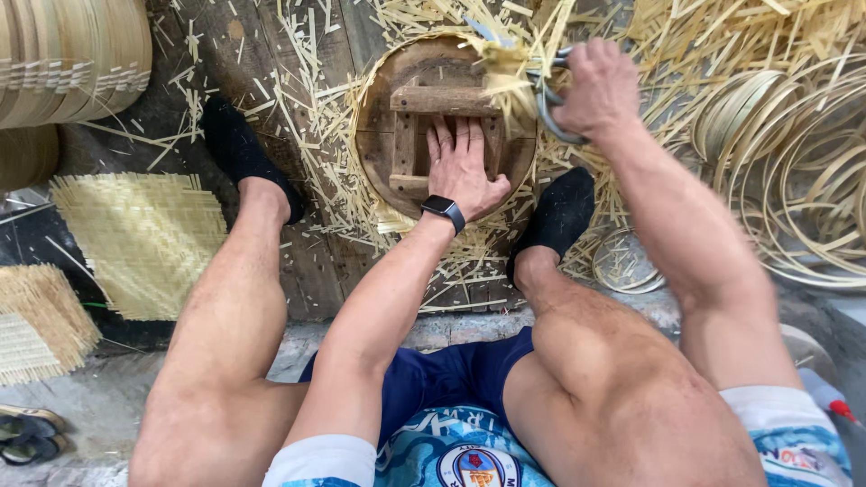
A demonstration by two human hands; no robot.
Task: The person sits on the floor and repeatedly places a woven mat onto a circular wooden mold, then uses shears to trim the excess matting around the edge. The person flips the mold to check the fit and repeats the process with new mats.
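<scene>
Down at the upper middle of the frame sits the round wooden form (444, 122), lying flat on the dark plank floor (316, 261) with its crossed wooden battens facing up at the camera; the longest batten runs left to right across the disc, and shorter ones run up and down the frame beneath it. A thin bamboo rim (363, 99) hugs the form's left edge. The left hand (465, 167) is flat on those battens, fingers stretched out and pointing toward the top of the frame, palm pressing down, gripping nothing; a black smartwatch (444, 211) sits on that wrist. Over at the form's upper right edge, the right hand (595, 87) is closed in a fist around the grey looped handles of a pair of shears (548, 106), whose handles curve down and left while the blade end points up and left into a tuft of pale bamboo strips (505, 68); the blades themselves are buried, so I cannot tell how far apart they stand. Black-socked feet rest either side of the form, lower left and lower right of it. Loose bamboo trimmings (316, 135) litter the floor all around. At right, coiled bamboo hoops (794, 171) pile up; at left lies a square woven mat (144, 239), with stacked woven rims (72, 54) in the upper left corner.
</scene>
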